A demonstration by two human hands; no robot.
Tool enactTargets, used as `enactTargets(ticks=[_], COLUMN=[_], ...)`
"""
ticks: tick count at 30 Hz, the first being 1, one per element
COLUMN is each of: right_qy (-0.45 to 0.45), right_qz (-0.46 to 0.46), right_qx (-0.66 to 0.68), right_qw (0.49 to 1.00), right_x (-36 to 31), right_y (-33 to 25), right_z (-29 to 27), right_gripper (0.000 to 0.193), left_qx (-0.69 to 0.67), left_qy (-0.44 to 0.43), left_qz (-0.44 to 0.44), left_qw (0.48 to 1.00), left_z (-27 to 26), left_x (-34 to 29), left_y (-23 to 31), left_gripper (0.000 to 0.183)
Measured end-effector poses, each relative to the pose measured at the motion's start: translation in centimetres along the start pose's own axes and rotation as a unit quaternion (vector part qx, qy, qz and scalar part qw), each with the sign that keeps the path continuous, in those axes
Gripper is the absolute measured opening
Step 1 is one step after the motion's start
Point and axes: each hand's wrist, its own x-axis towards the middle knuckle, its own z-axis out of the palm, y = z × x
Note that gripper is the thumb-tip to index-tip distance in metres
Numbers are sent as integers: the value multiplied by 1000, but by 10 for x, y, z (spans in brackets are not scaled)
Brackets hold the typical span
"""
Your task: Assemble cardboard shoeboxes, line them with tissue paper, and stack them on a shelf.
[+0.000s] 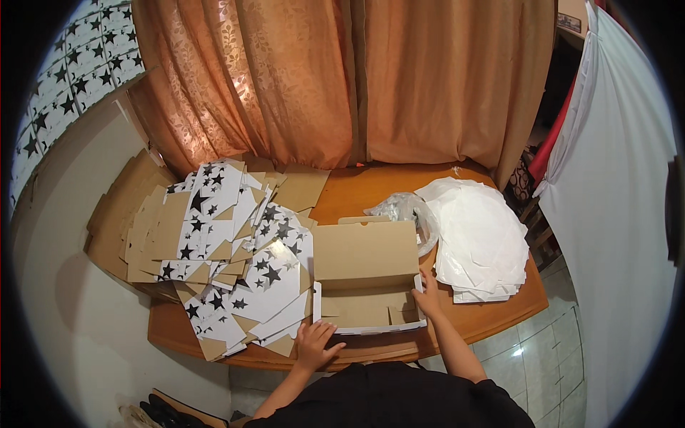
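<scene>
A cardboard box (365, 251), brown inside and white outside, stands at the table's front edge with its lid raised at the back. At its right side wall my right hand (428, 295) grips the edge, the thumb toward the inside. My left hand (315, 345) lies by the front left corner, fingers stretched out and apart, holding nothing. Flaps show inside the box at its right end.
Flat star-printed cardboard blanks (278, 274) lie heaped on the left of the wooden table (349, 192). White paper sheets (474, 235) are stacked at the right, beside a clear plastic bag (407, 207). Orange curtains (442, 85) hang behind.
</scene>
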Motion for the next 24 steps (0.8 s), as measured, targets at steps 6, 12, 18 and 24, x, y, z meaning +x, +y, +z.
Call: enactTargets(ticks=[6,12,18,24], right_qy=[13,-114,-176,-23], right_qz=[-228,-345,-277,-231], right_qx=[-186,-309,-279,-167], right_qw=[956,879,902,958], right_x=[-47,-88,-82,-55], right_y=[-58,-30,-48,-57], right_z=[-20,-15,-24,-21], right_gripper=[42,20,13,39], left_qx=[18,20,-7,-77], left_qy=[27,30,3,55], left_qz=[-47,-37,-33,-81], left_qw=[998,999,999,992], left_z=[29,29,18,6], left_x=[-9,-4,-1,34], left_y=[-7,-7,-7,-16], left_gripper=[25,15,13,29])
